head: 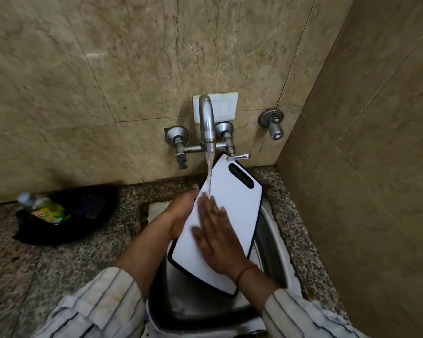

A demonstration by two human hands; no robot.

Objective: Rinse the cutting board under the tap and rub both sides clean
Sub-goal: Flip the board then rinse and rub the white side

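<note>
A white cutting board (232,191) with a dark rim and a slotted handle at its far end is tilted over the steel sink (269,240). Water runs from the wall tap (206,123) onto the board's upper left part. My left hand (181,213) grips the board's left edge, fingers behind it. My right hand (217,237) lies flat, fingers spread, on the white top face, fingertips near the water stream. The board's underside is hidden.
A green dish-soap bottle (44,208) lies in a dark basket (83,211) on the speckled granite counter at left. Two tap valves, a lever handle (238,157) and a separate wall valve (272,124) stick out of the marble wall. A side wall closes in on the right.
</note>
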